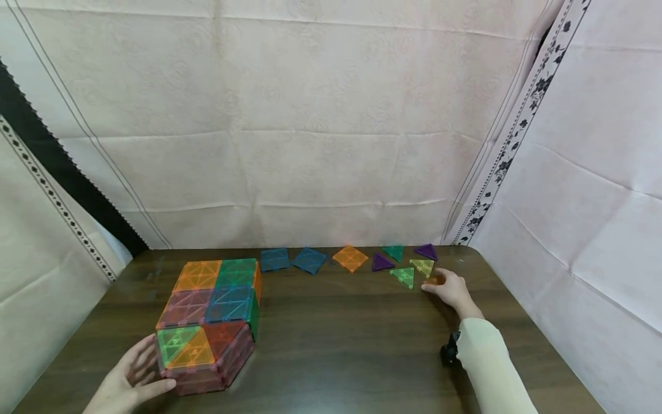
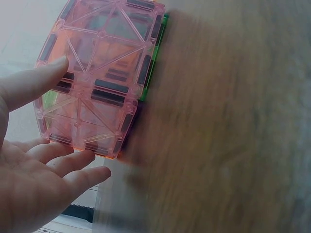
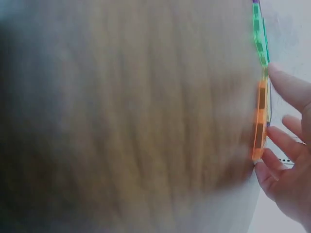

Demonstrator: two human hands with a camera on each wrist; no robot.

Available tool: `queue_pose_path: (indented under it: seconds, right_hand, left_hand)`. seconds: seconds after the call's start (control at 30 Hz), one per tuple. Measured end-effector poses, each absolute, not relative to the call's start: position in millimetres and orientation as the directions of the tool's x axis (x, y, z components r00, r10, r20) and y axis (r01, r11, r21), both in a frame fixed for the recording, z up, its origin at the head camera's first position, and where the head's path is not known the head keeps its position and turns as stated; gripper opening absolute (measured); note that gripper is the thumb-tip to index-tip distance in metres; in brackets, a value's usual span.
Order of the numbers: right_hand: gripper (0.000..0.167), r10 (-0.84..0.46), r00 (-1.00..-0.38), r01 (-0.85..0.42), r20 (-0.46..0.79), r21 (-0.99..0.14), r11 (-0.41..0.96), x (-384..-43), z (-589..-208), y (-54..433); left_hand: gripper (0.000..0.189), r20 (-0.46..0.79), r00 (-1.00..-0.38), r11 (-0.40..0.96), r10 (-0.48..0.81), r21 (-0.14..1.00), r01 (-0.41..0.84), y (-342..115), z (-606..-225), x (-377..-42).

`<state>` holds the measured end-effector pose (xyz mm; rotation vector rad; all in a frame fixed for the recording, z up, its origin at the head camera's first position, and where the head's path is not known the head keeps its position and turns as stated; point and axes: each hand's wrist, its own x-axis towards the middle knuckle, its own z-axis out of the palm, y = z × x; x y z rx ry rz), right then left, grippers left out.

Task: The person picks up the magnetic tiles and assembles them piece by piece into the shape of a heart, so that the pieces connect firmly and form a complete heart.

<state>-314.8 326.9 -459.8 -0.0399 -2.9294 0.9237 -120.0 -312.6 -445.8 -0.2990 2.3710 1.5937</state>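
Note:
A boxy structure of clear coloured magnetic tiles point(image 1: 188, 307) stands at the left of the table, with a lower, angled pink front. My left hand point(image 1: 126, 374) is at its front left corner. In the left wrist view the thumb point(image 2: 53, 73) touches the pink front wall point(image 2: 104, 58), while the fingers lie fairly straight along the side. Far to the right, my right hand point(image 1: 455, 290) has thumb and fingers bent round an orange tile point(image 3: 260, 119), low over the table. Most of that tile is hidden by the hand in the head view.
Beyond the structure lie blue square tiles point(image 1: 274, 259) and an orange square tile point(image 1: 350, 259). Left of the right hand are several triangle tiles: purple point(image 1: 382, 262), green point(image 1: 403, 277) and yellow point(image 1: 423, 266). White cloth point(image 1: 336, 126) hangs behind the brown table point(image 1: 331, 345).

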Motion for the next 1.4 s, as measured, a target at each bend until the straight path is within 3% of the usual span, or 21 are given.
queue_pose_path:
  seconds: [0.27, 0.53, 0.8, 0.93, 1.07, 1.2, 1.4]
  right_hand:
    - [0.055, -0.007, -1.000, -0.022, 0.028, -0.585, 0.811, -312.5, -460.8, 331.1]
    - [0.053, -0.050, -0.998, -0.063, 0.037, -0.626, 0.777, -312.6, -458.7, 334.3]
    - [0.050, -0.079, -0.971, -0.199, 0.224, -0.585, 0.786, -307.1, -446.7, 311.7]
    - [0.046, -0.115, -0.933, -0.311, 0.341, -0.606, 0.732, -298.7, -434.5, 284.2]
    - [0.041, -0.164, -0.888, -0.418, 0.430, -0.603, 0.680, -285.2, -421.2, 252.6]
    - [0.042, -0.223, -0.856, -0.491, 0.467, -0.598, 0.633, -266.6, -410.1, 218.8]
    - [0.044, -0.292, -0.779, -0.614, 0.555, -0.580, 0.535, -239.5, -401.6, 176.2]
  left_hand:
    - [0.108, -0.299, -0.954, 0.390, -0.012, 0.877, -0.280, -312.2, -445.4, -119.8]
    - [0.116, -0.136, -0.990, 0.430, -0.039, 0.892, -0.140, -312.8, -435.1, -114.6]
    - [0.104, 0.106, -0.984, 0.498, -0.147, 0.867, 0.019, -274.9, -393.9, -115.7]
    - [0.094, 0.227, -0.957, 0.449, -0.179, 0.885, 0.126, -234.9, -377.9, -126.9]
    - [0.082, 0.281, -0.951, 0.347, -0.126, 0.911, 0.223, -189.4, -369.7, -141.4]
    - [0.071, 0.272, -0.961, 0.223, -0.051, 0.941, 0.254, -145.4, -374.1, -155.6]
    - [0.061, 0.189, -0.982, 0.001, -0.015, 0.982, 0.189, -90.4, -393.1, -173.2]
